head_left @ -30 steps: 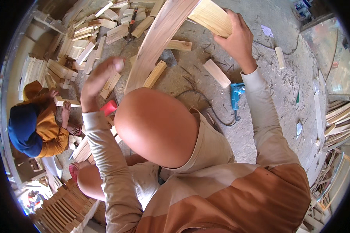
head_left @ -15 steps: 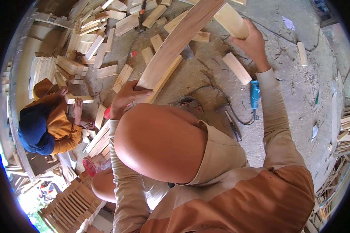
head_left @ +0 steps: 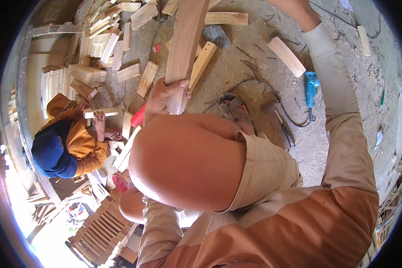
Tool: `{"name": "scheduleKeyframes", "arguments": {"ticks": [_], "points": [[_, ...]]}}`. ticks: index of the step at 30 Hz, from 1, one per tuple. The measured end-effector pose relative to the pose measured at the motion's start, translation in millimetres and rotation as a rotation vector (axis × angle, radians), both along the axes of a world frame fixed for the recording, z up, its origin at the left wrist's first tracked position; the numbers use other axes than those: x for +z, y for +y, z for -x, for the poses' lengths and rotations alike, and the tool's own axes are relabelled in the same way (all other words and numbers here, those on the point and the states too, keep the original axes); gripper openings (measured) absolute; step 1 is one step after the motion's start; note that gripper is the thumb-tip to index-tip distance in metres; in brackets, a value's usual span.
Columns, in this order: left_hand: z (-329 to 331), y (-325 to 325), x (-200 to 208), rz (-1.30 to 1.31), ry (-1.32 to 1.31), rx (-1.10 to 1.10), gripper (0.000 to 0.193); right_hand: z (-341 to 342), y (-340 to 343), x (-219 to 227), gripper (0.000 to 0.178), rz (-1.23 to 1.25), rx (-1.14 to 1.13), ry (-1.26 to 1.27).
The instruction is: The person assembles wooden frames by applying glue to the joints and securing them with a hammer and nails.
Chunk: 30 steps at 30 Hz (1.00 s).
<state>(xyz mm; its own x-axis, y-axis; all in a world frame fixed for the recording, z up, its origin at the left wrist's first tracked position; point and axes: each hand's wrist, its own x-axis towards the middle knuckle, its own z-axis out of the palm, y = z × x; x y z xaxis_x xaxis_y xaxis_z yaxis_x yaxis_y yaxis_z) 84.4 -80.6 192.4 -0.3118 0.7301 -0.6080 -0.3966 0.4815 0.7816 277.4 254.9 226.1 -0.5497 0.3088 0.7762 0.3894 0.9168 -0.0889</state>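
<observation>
My left hand (head_left: 161,97) is closed around the lower end of a long reddish-brown wooden board (head_left: 185,49), thumb across its face. The board rises past the top edge of the head view, so its far end is hidden. At the top right, only the wrist and part of my right hand (head_left: 292,10) show; its fingers are cut off by the frame. A paler wooden block (head_left: 204,62) with holes at its end lies just right of the board. Beside my left hand is a red rounded object (head_left: 139,115), partly hidden.
Right of my knee lie a blue corded power tool (head_left: 311,89), a hammer (head_left: 283,127) and a loose wood block (head_left: 286,56). At left a crouching co-worker (head_left: 71,152) holds a wood piece (head_left: 103,112) near stacked wood blocks (head_left: 87,72). My sandalled foot (head_left: 234,107) rests on the floor.
The board has swung from a slant to nearly upright in the view. My right hand, earlier gripping a pale piece at its far end, has moved up and mostly out of frame.
</observation>
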Motion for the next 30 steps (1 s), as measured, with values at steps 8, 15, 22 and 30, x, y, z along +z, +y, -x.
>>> {"name": "scheduleKeyframes", "arguments": {"ticks": [8,15,22,30], "points": [[16.4,-11.8,-12.0,-0.138,-0.01,0.062,0.066,-67.9,-38.0,-134.3,0.062,0.175,-0.154,-0.242],[42.5,-17.1,35.7,-0.174,0.099,0.153,0.059,-144.3,-35.3,-264.6,0.083,0.615,-0.572,-0.82],[20.1,-2.2,38.0,-0.22,0.16,0.185,0.05,-150.5,-20.9,-286.7,0.054,0.772,-0.419,-0.646],[11.5,-2.4,34.1,-0.217,0.111,0.182,0.052,-83.5,-110.3,-110.8,0.061,0.646,-0.062,-0.362]]}}
